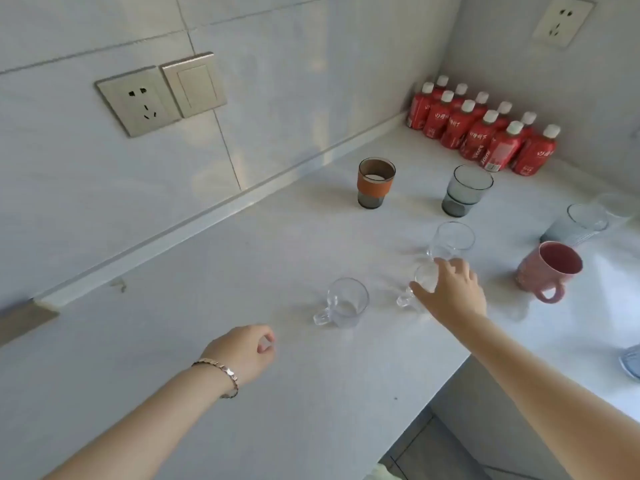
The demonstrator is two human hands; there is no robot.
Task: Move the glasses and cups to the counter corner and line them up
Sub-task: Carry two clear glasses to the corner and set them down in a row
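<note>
The left hand [242, 351], a gold link bracelet [218, 375] on its wrist, hovers nearest over the pale counter [173, 393], fingers curled loosely inward and holding nothing. Further out, the right hand [450, 292] is cupped over a small clear glass mug with a handle [420, 285], thumb and fingers wrapping its rim and side. A second clear handled mug [346, 303] stands just to its left, and a third clear glass [452, 239] just behind. Beyond these stand a pink ceramic mug [547, 268], a ribbed pale glass tumbler [578, 226], a smoky grey glass tumbler [465, 190] and a glass cup with an orange sleeve [375, 181]. The corner already holds rows of red bottles with white caps [485, 133] (so the free space there looks tight). To do this well, I would grip the mug low and firmly, lift it clear of its close neighbours, and set it down beside the grey tumbler to begin a straight row.
</note>
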